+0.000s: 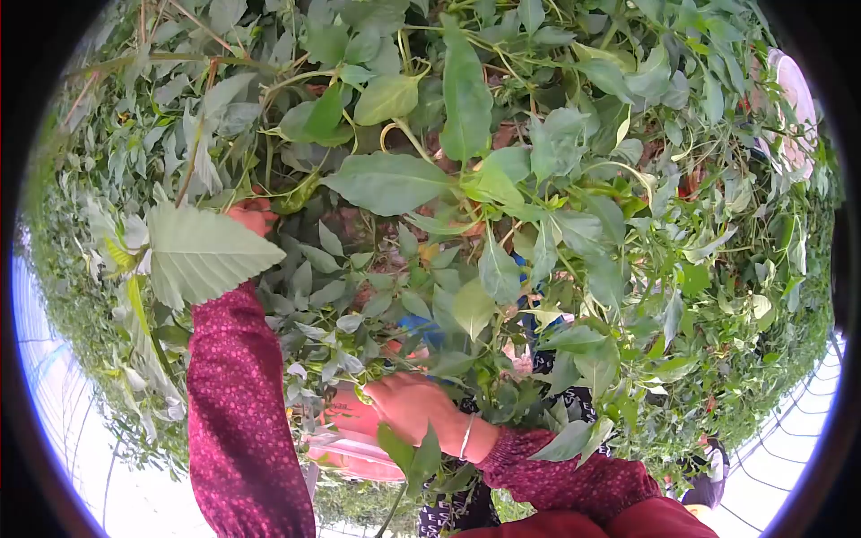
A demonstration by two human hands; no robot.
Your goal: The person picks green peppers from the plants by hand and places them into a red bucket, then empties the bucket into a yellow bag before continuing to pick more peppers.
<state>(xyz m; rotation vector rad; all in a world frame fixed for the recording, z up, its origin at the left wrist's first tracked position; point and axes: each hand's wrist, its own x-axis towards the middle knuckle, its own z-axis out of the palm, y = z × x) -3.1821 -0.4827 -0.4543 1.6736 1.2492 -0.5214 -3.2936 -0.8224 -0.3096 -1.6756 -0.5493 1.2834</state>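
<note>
My left hand (pixel 253 215) reaches into the pepper plants at the left, partly covered by a broad serrated leaf (pixel 211 255). Its fingers are curled at one end of a green chili pepper (pixel 300 193) hanging among the stems. Lower down, my right hand (pixel 411 408), with a bracelet (pixel 467 437) at the wrist, is closed with the palm turned down. A bit of green chili pepper (pixel 362 393) shows at its fingertips; the rest is hidden. Just beneath this hand is a pink plastic container (pixel 354 430), partly covered by leaves.
Dense pepper foliage (pixel 471 179) surrounds both arms, with long stems crossing in front. A pale pink round container (pixel 793 112) stands among the plants at the far right. Blue material (pixel 421 330) shows through the leaves. Part of another person (pixel 710 471) appears at the lower right.
</note>
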